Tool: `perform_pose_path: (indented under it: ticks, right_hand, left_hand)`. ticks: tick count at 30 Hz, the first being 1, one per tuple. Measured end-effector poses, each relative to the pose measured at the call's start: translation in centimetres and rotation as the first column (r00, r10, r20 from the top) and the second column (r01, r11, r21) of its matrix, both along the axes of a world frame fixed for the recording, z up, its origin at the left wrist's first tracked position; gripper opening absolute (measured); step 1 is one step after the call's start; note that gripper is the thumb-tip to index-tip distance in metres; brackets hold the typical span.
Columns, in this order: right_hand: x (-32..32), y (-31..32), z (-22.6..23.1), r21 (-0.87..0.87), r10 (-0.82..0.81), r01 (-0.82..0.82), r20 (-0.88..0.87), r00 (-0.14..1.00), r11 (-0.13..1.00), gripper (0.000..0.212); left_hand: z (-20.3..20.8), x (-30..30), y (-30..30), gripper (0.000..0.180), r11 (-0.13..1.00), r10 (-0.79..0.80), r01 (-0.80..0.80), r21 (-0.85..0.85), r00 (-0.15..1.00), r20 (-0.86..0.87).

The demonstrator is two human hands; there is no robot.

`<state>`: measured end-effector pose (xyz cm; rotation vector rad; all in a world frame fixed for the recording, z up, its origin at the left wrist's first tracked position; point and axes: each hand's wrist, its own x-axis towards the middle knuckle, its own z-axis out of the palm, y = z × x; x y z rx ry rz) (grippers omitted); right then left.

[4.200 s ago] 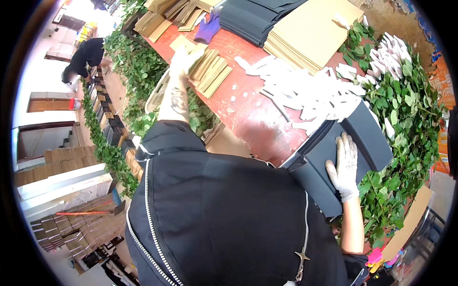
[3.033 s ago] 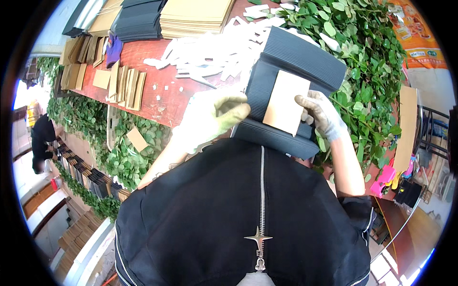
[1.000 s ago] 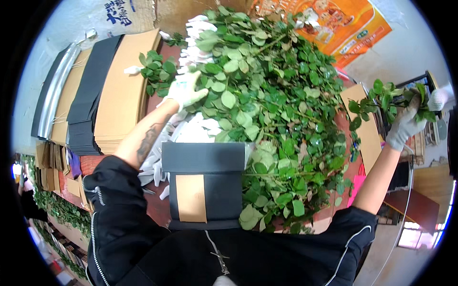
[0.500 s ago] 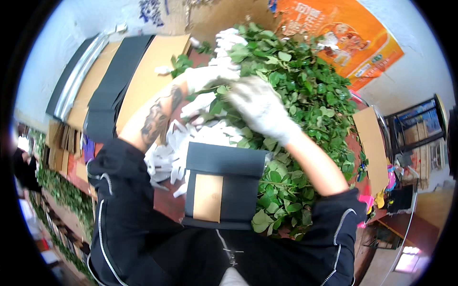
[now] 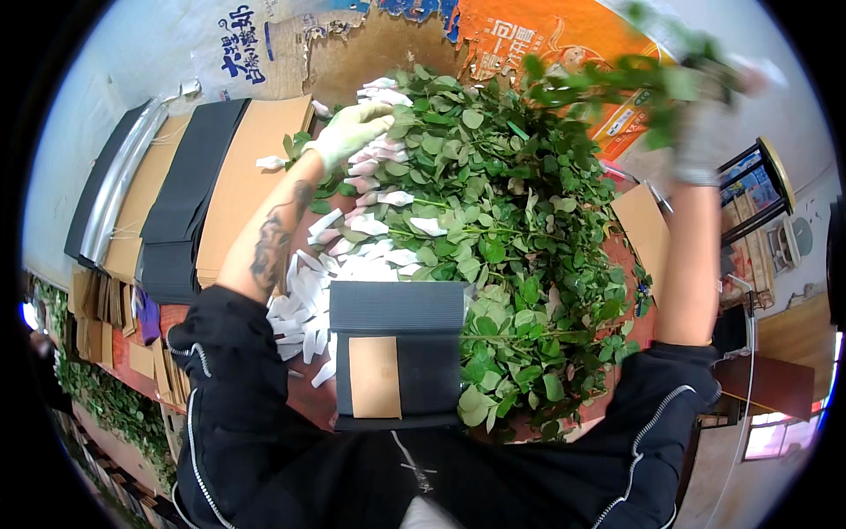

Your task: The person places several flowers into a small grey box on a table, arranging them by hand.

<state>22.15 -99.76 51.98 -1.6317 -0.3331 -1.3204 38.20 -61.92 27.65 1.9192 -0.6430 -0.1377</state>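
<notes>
My left hand (image 5: 357,134), in a whitish glove, reaches over the row of white-wrapped rose buds (image 5: 363,167) at the pile's left edge. Its fingers are stretched out, and I see nothing held in them. Raised at the upper right, my gloved right hand (image 5: 702,145) is closed on a leafy rose stem (image 5: 608,84), blurred by motion. A pale blurred tip (image 5: 760,76) shows beyond that hand. The pile of leafy roses (image 5: 520,212) spreads between my arms. Loose white sleeves (image 5: 304,300) lie at its near left.
In front of me sits a black corrugated board (image 5: 397,304) with a tan cardboard piece (image 5: 374,377) on it. Stacked tan and black cardboard sheets (image 5: 251,176) stand at the left. A cardboard panel (image 5: 641,225) and a black-framed stool (image 5: 756,189) are at the right.
My right hand has swung from the pile's far left to the upper right, carrying a leafy stem. My left hand stays near the wrapped buds, slightly left of before. The view has shifted a little.
</notes>
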Motion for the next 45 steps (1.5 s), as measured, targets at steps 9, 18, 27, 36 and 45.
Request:
perform_pose_path:
  ticks: [9,18,27,36,45]
  right_hand:
    - [-15.2,-18.0,8.2,-0.273,-0.546,0.636,0.338,0.766,0.722,0.043]
    - [0.7,1.3,-6.3,-0.688,-0.063,0.064,0.026,0.998,0.723,0.054]
    - [21.0,11.8,-26.2,-0.833,-0.674,-0.278,-0.552,0.491,0.479,0.075]
    - [19.8,12.2,-28.1,-0.855,-0.74,-0.2,-0.515,0.433,0.478,0.045]
    - [11.0,-6.2,-15.2,-0.538,-0.399,0.218,-0.246,0.884,0.814,0.064]
  left_hand:
    - [-3.5,5.2,-8.9,0.076,0.62,-0.157,-0.519,0.588,0.652,0.741]
    - [-1.3,10.1,-6.7,0.041,0.919,0.29,-0.372,0.131,0.863,0.415]
    - [0.8,-1.5,3.2,0.058,0.911,0.212,-0.195,-0.364,0.977,0.006]
    - [-1.3,-11.4,10.4,0.055,0.914,0.031,-0.114,-0.389,0.977,-0.213]
    - [2.4,-12.1,4.4,0.053,0.918,-0.196,0.111,-0.382,0.962,-0.192]
